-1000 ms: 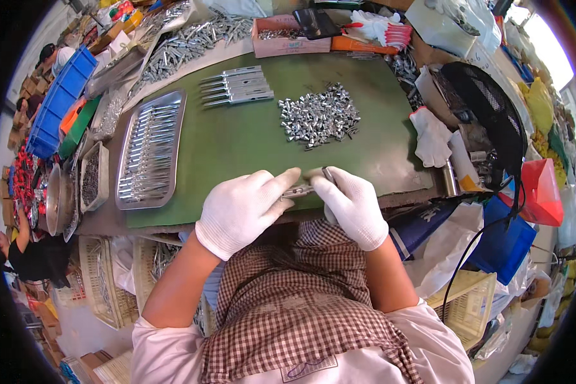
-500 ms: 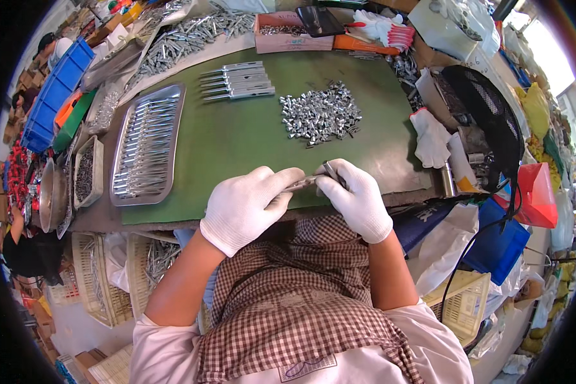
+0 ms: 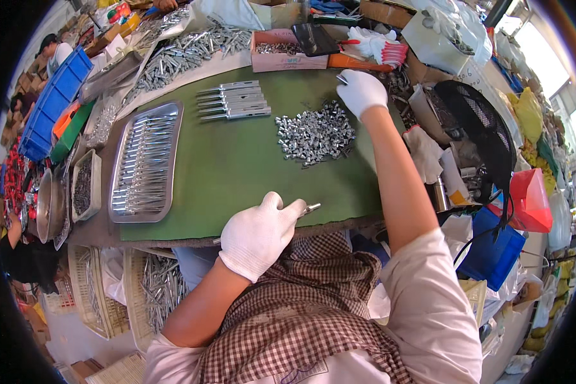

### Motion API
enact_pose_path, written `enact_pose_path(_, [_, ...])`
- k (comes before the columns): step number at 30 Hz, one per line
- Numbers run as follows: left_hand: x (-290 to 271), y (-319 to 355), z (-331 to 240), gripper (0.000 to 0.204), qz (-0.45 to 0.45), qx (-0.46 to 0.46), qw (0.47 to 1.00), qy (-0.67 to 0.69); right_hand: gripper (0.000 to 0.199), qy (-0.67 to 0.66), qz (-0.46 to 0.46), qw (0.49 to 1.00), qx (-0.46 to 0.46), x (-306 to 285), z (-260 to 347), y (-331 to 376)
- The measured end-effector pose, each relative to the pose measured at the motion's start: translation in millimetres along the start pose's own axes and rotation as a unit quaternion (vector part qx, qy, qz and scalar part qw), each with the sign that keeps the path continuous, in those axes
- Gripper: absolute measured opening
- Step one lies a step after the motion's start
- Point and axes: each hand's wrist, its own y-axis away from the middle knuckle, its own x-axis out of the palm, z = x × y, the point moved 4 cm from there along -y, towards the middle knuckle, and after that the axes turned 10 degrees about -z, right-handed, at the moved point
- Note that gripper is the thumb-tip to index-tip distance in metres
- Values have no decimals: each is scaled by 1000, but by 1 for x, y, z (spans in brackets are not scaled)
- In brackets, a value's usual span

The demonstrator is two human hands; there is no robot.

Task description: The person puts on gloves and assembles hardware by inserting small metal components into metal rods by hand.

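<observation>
knit-gloved hands (image 3: 258, 238) (image 3: 363, 93), slender shiny metal rod (image 3: 310, 208)

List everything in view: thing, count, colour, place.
mat: 1, green, centre
tray: 1, silver, mat's left
rods: many, silver, in tray
pins: about six, silver, mat's back
bits: many, silver, mat's right
heap: many parts, silver, back left
box: 1, pink, behind mat
gloves: several, white, back and right
bin: 1, red, right
tub: 1, blue, right
crate: 1, blue, left
baskets: several, cream, low
people: at least two, white/black clothes, left
rest: too cluttered to count
apron: 1, checked, lap
left grip: 1, white-gloved, front, holding rod
right grip: 1, white-gloved, back right, holding metal piece
</observation>
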Motion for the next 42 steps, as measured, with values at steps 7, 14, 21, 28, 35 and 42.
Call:
enact_pose_path(7, [3,-4,1,19,6,-6,1000,20,23,-85,-7,993,-81,2,6,2])
enact_pose_path(14, [3,-1,3,22,-5,-11,1000,16,12,-397,4,916,-56,-66,69,193])
enact_pose_path(21, [1,0,0,28,-4,-22,1000,14,14,-356,3,933,-51,-65,74,218])
enact_pose_path(28, [3,2,0,24,-11,-30,999,24,11,-304,-20,949,-85,-75,75,216])
enact_pose_path(35, [1,1,-1,21,-2,-40,999,15,13,-227,-124,965,32,-43,34,149])
enact_pose_path(42, [2,1,-1,21,-9,-47,998,32,14,-104,-64,992,36,-45,42,164])
